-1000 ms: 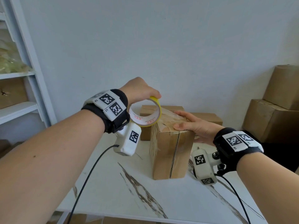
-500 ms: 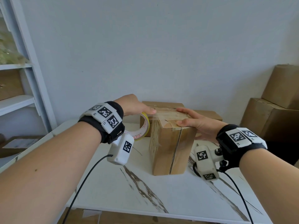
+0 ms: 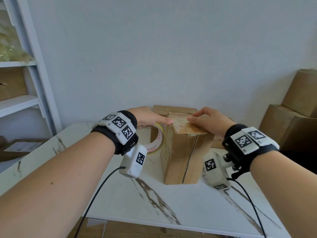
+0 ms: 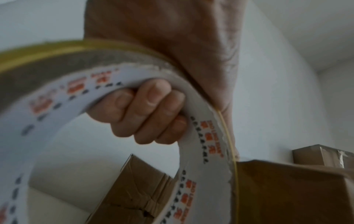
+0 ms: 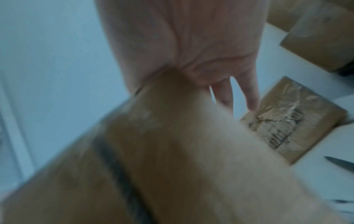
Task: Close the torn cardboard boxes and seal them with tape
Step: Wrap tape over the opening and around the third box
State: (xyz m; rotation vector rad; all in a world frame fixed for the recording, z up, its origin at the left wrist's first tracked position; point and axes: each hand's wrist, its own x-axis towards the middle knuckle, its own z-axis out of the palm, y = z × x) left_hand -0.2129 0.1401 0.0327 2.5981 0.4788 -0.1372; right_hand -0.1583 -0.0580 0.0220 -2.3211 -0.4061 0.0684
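Note:
A tall cardboard box (image 3: 185,152) stands on the white marble table (image 3: 120,200), with clear tape (image 3: 180,117) lying across its closed top. My left hand (image 3: 149,117) holds the yellow-edged tape roll (image 3: 157,140) against the box's left side. Its fingers (image 4: 145,112) curl through the roll's (image 4: 86,94) core, and one straight finger reaches the box's top left edge. My right hand (image 3: 207,120) rests on the box top with arched fingers, its fingertips on the tape. The right wrist view shows the palm (image 5: 191,45) over the blurred box (image 5: 172,151).
Another box (image 3: 173,109) stands just behind, and a flat one (image 5: 291,121) lies behind on the right. A metal blade (image 5: 339,165) lies on the table at the right. Large boxes (image 3: 291,126) are stacked at the far right. A white shelf unit (image 3: 22,103) stands on the left.
My left hand brought the tape roll down from above the box top to its left side. My right hand went from lying flat on the top to arched fingers.

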